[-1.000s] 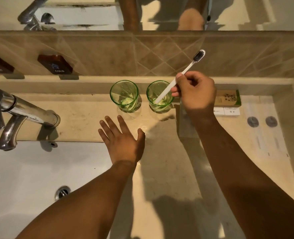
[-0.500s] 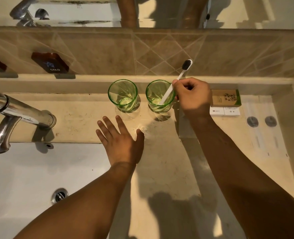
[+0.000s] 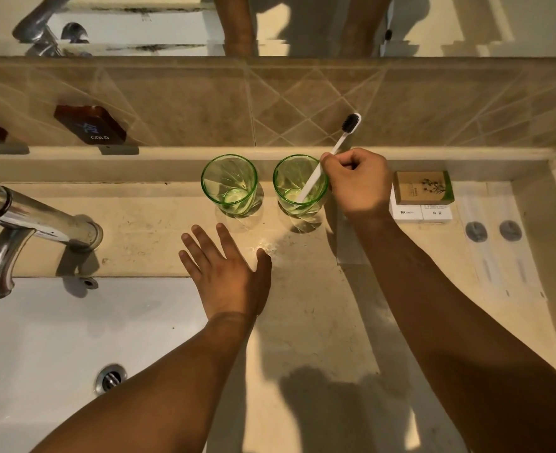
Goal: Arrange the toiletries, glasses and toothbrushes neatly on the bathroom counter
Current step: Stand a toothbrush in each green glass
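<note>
Two green glasses stand side by side at the back of the beige counter [image 3: 302,322]: the left glass [image 3: 229,184] holds nothing, the right glass [image 3: 299,186] holds a white toothbrush [image 3: 330,156] with black bristles, leaning up to the right. My right hand [image 3: 356,183] pinches the toothbrush handle just above the right glass's rim. My left hand [image 3: 226,273] lies flat with fingers spread on the counter in front of the glasses. A brown toiletry box [image 3: 423,187] sits on small white boxes [image 3: 420,212] right of my right hand.
A chrome tap [image 3: 25,223] juts over the white sink [image 3: 57,354] at left. Two flat sachets with grey round marks [image 3: 493,240] lie at far right. A tiled backsplash and low ledge run behind the glasses. Dark "COLD" tag [image 3: 90,125] on the wall.
My right hand has lowered the toothbrush deeper into the right glass, and its head has dropped lower. My left hand has stayed flat on the counter.
</note>
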Motion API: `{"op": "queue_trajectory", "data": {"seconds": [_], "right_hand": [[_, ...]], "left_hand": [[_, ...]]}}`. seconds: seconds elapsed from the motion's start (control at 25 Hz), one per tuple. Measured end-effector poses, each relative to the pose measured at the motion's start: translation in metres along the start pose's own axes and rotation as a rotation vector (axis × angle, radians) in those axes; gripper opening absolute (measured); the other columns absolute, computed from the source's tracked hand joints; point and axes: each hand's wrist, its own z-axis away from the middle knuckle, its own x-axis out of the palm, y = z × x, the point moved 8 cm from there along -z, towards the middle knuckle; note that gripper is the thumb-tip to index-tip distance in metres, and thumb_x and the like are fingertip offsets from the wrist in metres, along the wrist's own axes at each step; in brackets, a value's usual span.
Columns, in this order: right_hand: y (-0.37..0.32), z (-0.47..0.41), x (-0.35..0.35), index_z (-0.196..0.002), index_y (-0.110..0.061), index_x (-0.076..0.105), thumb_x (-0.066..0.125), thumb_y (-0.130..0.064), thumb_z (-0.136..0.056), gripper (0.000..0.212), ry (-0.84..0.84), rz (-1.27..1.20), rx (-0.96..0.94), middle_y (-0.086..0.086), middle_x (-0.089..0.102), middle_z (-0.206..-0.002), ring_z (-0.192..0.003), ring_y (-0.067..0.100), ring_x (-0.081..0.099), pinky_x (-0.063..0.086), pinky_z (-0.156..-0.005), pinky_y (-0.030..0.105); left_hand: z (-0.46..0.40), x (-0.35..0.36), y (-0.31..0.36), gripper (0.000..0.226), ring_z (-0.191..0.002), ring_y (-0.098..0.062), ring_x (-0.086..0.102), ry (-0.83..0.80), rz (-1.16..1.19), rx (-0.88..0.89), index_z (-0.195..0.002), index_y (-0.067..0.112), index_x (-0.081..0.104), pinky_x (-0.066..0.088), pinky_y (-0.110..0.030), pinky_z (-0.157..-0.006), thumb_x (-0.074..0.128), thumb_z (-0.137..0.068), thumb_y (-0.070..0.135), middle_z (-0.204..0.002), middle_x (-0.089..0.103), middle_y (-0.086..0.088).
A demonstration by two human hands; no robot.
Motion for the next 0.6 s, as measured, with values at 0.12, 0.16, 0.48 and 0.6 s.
{"op": "queue_trajectory", "data": {"seconds": [0.12, 0.16, 0.48, 0.6], "right_hand": [[0.001, 0.002, 0.0, -0.077, -0.014, 0.074, 0.074, -0.034, -0.088, 0.022, -0.029, 0.044, 0.003, -0.008, 0.064, -0.06, -0.057, 0.008, 0.057, 0.049, -0.065, 0.026], [0.003, 0.004, -0.001, -0.078, -0.013, 0.074, 0.074, -0.037, -0.089, 0.026, -0.048, 0.05, 0.005, -0.008, 0.064, -0.061, -0.058, 0.008, 0.058, 0.049, -0.064, 0.026], [0.078, 0.084, -0.07, -0.072, -0.009, 0.067, 0.059, -0.035, -0.096, 0.036, 0.045, 0.18, 0.139, 0.005, 0.067, -0.068, -0.06, 0.009, 0.057, 0.037, -0.058, 0.003], [0.117, 0.141, -0.093, -0.071, -0.015, 0.065, 0.062, -0.026, -0.094, 0.026, 0.0, 0.132, 0.222, 0.002, 0.065, -0.067, -0.06, 0.004, 0.057, 0.044, -0.06, 0.009]], "left_hand": [[0.0, 0.0, 0.0, 0.093, -0.157, -0.044, -0.007, 0.005, -0.004, 0.002, -0.164, 0.013, 0.013, -0.001, -0.058, -0.127, 0.021, -0.092, 0.072, -0.17, 0.002, -0.027], [0.001, 0.0, 0.0, 0.093, -0.157, -0.045, -0.007, 0.006, -0.008, 0.003, -0.164, 0.013, 0.014, -0.001, -0.058, -0.126, 0.021, -0.092, 0.072, -0.17, 0.003, -0.027], [0.004, 0.0, 0.003, 0.092, -0.157, -0.046, -0.009, -0.029, 0.024, 0.02, -0.164, 0.009, 0.013, -0.004, -0.059, -0.126, 0.027, -0.093, 0.066, -0.169, 0.0, -0.03], [0.005, -0.002, 0.003, 0.091, -0.157, -0.046, -0.006, -0.006, 0.051, 0.016, -0.164, 0.008, 0.015, -0.004, -0.06, -0.126, 0.033, -0.093, 0.063, -0.169, 0.001, -0.031]]}}
